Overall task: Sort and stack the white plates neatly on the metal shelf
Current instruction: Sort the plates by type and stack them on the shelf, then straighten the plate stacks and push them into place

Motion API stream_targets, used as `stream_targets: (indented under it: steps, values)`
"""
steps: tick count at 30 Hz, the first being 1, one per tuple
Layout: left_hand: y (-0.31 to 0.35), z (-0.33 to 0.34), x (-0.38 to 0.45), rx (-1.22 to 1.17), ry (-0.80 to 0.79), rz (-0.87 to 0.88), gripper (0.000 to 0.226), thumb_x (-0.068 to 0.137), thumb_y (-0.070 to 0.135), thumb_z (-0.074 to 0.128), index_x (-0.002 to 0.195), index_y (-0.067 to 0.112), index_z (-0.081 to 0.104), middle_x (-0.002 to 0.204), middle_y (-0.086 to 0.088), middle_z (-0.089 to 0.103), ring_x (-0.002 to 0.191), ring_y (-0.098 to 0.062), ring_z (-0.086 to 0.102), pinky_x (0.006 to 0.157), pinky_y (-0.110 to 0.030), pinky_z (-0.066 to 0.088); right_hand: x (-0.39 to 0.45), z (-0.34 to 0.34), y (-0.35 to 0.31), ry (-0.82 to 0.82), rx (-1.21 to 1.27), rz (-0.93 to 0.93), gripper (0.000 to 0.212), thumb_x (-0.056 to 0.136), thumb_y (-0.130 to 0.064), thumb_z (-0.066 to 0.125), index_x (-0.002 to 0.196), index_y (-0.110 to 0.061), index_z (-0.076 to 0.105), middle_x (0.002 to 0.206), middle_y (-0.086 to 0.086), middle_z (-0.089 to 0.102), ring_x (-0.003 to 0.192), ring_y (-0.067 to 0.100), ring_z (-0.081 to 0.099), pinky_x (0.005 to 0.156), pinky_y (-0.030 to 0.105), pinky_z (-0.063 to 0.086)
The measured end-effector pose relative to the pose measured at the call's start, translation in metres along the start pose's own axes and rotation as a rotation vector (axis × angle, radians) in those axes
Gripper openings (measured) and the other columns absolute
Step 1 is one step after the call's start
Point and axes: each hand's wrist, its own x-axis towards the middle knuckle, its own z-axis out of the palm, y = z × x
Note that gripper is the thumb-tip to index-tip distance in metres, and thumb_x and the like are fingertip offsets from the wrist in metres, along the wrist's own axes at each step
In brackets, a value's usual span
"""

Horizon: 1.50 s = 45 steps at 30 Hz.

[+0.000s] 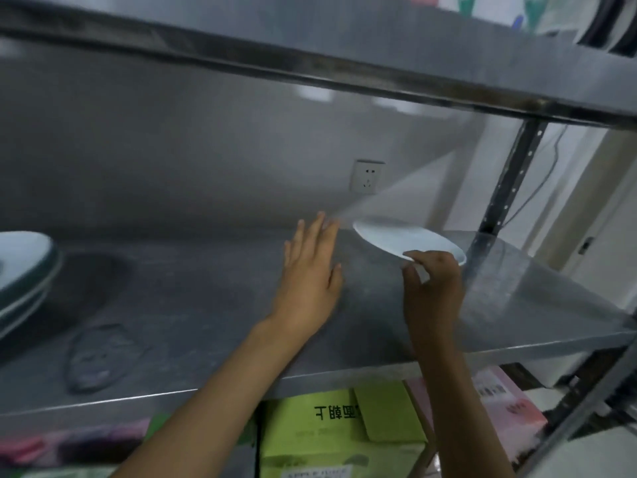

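A small white plate [403, 238] lies at the back right of the metal shelf [206, 305]. My right hand [432, 288] pinches its near rim between thumb and fingers. Just left of the plate, my left hand [310, 270] hovers flat over the shelf with straight fingers and holds nothing. A stack of larger white plates [24, 267] with dark rims sits at the far left edge of the shelf, partly cut off by the frame.
An upper metal shelf [344, 56] hangs close above. A perforated upright post [506, 188] stands behind the plate on the right. A wall socket [367, 175] is on the back wall. Green and pink cartons [310, 429] sit below the shelf.
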Motion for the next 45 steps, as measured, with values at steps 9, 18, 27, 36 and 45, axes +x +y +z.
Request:
stream_targets:
  steps: [9, 18, 27, 36, 45]
  values:
    - [-0.033, -0.137, -0.039, 0.098, 0.327, -0.009, 0.051, 0.084, 0.025, 0.070, 0.131, 0.017, 0.052, 0.144, -0.006, 0.042, 0.144, -0.027, 0.019, 0.110, -0.056, 0.029, -0.039, 0.038, -0.154, -0.078, 0.467, -0.192, 0.018, 0.083, 0.000, 0.068, 0.097, -0.010, 0.073, 0.098, 0.006, 0.060, 0.093, 0.015, 0.059, 0.088, 0.015, 0.042]
    - [-0.070, -0.254, -0.097, 0.314, 0.601, 0.017, 0.019, 0.086, 0.010, 0.069, 0.104, 0.006, 0.068, 0.107, -0.007, 0.065, 0.117, -0.022, 0.055, 0.100, -0.024, 0.040, -0.101, 0.078, -0.284, -0.306, 0.785, -0.302, 0.021, 0.080, 0.004, 0.070, 0.094, -0.011, 0.075, 0.095, -0.001, 0.057, 0.092, 0.014, 0.058, 0.085, 0.016, 0.043]
    - [-0.092, -0.307, -0.144, 0.435, 0.694, -0.134, 0.013, 0.086, 0.020, 0.065, 0.089, 0.008, 0.068, 0.090, -0.003, 0.070, 0.107, -0.021, 0.063, 0.081, -0.034, 0.051, -0.132, 0.092, -0.339, -0.466, 0.832, -0.342, 0.036, 0.084, 0.005, 0.061, 0.113, -0.016, 0.067, 0.112, -0.006, 0.059, 0.104, -0.005, 0.053, 0.091, 0.005, 0.036]
    - [-0.104, -0.311, -0.163, 0.513, 0.640, -0.222, 0.004, 0.078, 0.011, 0.071, 0.081, 0.009, 0.069, 0.083, -0.004, 0.070, 0.105, -0.028, 0.066, 0.076, -0.038, 0.055, -0.147, 0.111, -0.329, -0.437, 0.812, -0.165, 0.034, 0.084, 0.005, 0.057, 0.107, -0.017, 0.065, 0.111, -0.005, 0.057, 0.103, 0.004, 0.054, 0.094, 0.018, 0.042]
    - [-0.105, -0.306, -0.171, 0.656, 0.525, -0.329, 0.013, 0.084, 0.022, 0.059, 0.078, 0.014, 0.067, 0.075, 0.001, 0.068, 0.091, -0.025, 0.067, 0.112, -0.053, 0.024, -0.160, 0.118, -0.323, -0.471, 0.870, -0.081, 0.036, 0.081, 0.008, 0.054, 0.101, -0.019, 0.065, 0.107, -0.006, 0.058, 0.098, 0.000, 0.056, 0.087, 0.007, 0.040]
